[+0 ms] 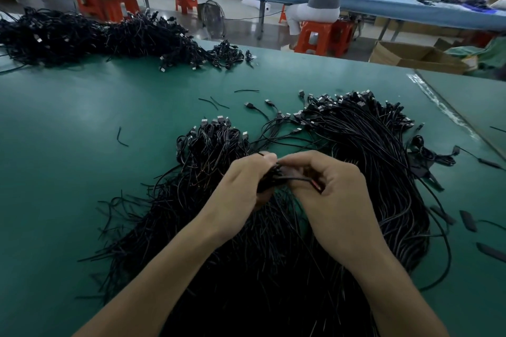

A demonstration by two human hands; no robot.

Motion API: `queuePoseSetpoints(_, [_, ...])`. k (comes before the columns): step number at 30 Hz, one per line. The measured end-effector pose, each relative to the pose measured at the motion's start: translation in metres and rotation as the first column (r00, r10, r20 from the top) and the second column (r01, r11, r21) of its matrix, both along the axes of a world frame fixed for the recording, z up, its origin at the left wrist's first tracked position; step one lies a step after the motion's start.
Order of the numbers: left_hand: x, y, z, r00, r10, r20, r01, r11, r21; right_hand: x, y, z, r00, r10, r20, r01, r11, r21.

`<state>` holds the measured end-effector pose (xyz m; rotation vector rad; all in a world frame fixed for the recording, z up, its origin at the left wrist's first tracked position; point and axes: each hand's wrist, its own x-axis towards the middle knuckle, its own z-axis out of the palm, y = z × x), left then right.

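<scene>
Unsorted cable heap in foreground, much apparently left. Left hand and right hand, fingers curled around small cable bunch. Likely finished bundles beside.

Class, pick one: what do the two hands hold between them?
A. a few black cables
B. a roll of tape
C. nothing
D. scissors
A: the left hand and right hand both grip black cables above the piles on the green table.

thin black cables, apparently bunched, above pile
</scene>
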<state>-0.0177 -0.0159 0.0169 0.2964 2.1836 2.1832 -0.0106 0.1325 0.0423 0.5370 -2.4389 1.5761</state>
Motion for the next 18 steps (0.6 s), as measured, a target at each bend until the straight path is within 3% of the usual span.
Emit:
queuePoseSetpoints(5, [0.002, -0.001, 0.001, 0.998, -0.022, -0.053, 0.027, 0.994, 0.103, 0.002, 0.007, 0.009, 0.997, 0.056, -0.052, -0.047, 0.987, 0.15])
queuePoseSetpoints(8, [0.004, -0.001, 0.003, 0.991, -0.016, -0.133, 0.028, 0.996, 0.088, 0.001, 0.006, 0.009, 0.999, 0.025, -0.024, -0.023, 0.998, 0.063])
queuePoseSetpoints(13, [0.002, -0.003, 0.003, 0.995, 0.025, -0.096, -0.007, 0.983, 0.184, 0.001, 0.004, -0.001, 0.997, 0.009, 0.08, -0.007, 1.0, -0.025])
queuePoseSetpoints(15, [0.002, -0.002, 0.003, 0.997, 0.026, -0.079, -0.007, 0.974, 0.226, 0.003, 0.004, -0.002, 0.999, -0.025, 0.025, 0.024, 1.0, 0.014])
queuePoseSetpoints(18, [0.0, 0.001, 0.001, 0.998, 0.068, -0.003, -0.064, 0.96, 0.271, 0.006, 0.001, 0.002, 0.987, -0.033, -0.155, 0.063, 0.979, 0.195])
